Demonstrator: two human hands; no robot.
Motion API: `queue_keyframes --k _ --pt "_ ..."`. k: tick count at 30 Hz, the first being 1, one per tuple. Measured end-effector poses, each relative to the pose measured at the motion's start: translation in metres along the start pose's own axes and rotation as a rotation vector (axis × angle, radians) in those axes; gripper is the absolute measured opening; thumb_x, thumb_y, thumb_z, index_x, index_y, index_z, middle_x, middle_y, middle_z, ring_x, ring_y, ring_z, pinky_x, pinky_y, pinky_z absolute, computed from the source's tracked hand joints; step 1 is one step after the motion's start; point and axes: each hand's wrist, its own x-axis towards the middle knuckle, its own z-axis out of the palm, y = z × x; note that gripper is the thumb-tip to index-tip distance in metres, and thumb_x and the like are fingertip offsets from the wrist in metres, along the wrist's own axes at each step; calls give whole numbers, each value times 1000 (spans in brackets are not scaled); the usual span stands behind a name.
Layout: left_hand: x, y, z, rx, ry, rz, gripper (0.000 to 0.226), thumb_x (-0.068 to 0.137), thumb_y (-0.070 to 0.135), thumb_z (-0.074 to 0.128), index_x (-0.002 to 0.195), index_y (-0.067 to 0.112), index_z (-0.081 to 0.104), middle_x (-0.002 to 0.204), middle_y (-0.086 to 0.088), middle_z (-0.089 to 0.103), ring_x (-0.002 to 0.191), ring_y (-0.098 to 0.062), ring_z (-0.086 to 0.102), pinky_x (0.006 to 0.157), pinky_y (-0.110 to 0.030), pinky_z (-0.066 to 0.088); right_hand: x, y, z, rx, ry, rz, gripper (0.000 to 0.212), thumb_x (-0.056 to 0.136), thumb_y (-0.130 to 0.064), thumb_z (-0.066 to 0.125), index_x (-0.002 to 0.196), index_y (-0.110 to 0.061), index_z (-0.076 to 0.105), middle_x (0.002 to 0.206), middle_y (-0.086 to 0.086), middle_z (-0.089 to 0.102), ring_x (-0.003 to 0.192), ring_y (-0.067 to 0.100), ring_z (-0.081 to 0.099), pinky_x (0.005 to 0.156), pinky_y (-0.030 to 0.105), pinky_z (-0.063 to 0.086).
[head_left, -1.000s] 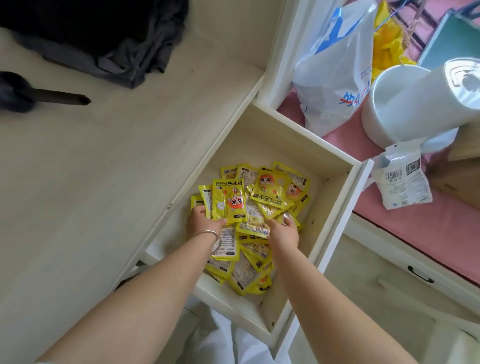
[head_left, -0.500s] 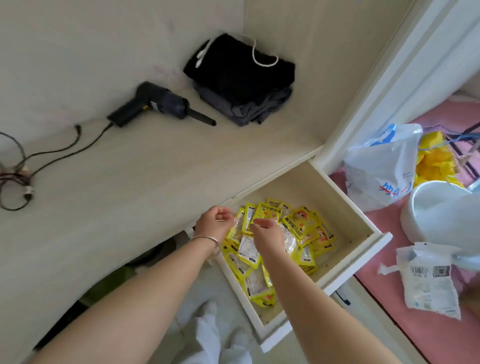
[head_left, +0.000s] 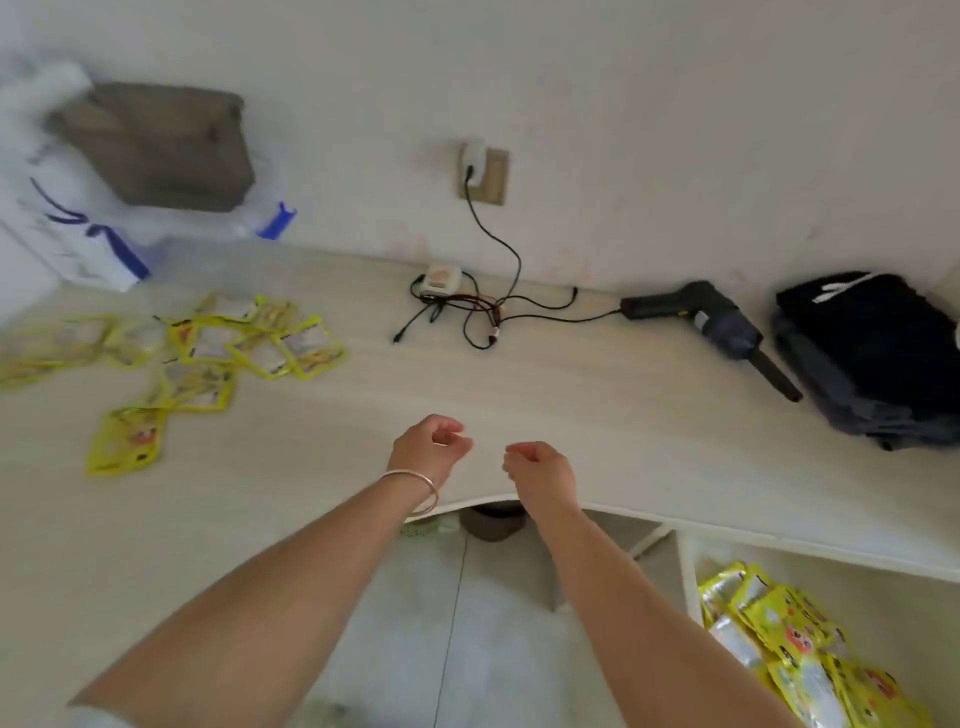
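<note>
At 4 o'clock, yellow packets (head_left: 795, 639) with silvery panels and orange cartoon faces lie heaped in the drawer (head_left: 688, 571). Over the bench (head_left: 571, 395) edge, left hand (head_left: 431, 447) and right hand (head_left: 540, 467) hang with a loosely curled, empty grip. At 10 o'clock, scattered packets (head_left: 208, 343), yellow-bordered, dot the bench.

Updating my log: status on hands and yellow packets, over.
Left hand, right hand: loosely curled, empty. Yellow foil snack packets scattered on pale wooden desk, far left. Nothing between.
</note>
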Motion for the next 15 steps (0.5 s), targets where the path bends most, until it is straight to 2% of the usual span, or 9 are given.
queue_keyframes --k 3,7,9,12,15 --pt "8 -40 -76 96 59 -7 21 84 19 66 104 13 66 87 4 63 84 -13 59 79 -18 40 -8 -31 72 -24 -130 -33 18 89 -16 52 100 -19 65 92 -1 66 83 17 59 58 21 42" --pt "18 -88 -164 164 127 -57 17 83 19 66 100 18 65 85 6 65 92 -17 65 81 -21 44 -16 -61 161 -49 -264 -77 15 86 -14 54 82 -24 63 78 -7 67 86 21 63 72 28 47" --pt "23 -108 -199 194 150 -69 13 83 20 65 96 22 65 82 8 64 89 -17 64 82 -25 47 -18 -74 198 -72 -302 -83 16 85 -14 54 77 -27 61 78 -5 67 82 19 62 72 29 47" --pt "27 -137 -239 211 174 -103 15 83 19 64 97 22 65 83 9 62 86 -16 62 79 -24 46 -25 -87 242 -139 -350 -106 16 85 -15 56 75 -27 61 82 -2 67 81 18 61 73 28 47" --pt "33 -163 -266 222 187 -172 21 84 16 62 105 16 65 90 5 62 94 -18 63 83 -25 45 -26 -96 277 -214 -402 -121 14 85 -17 55 76 -27 60 85 -3 66 80 16 60 64 23 45"
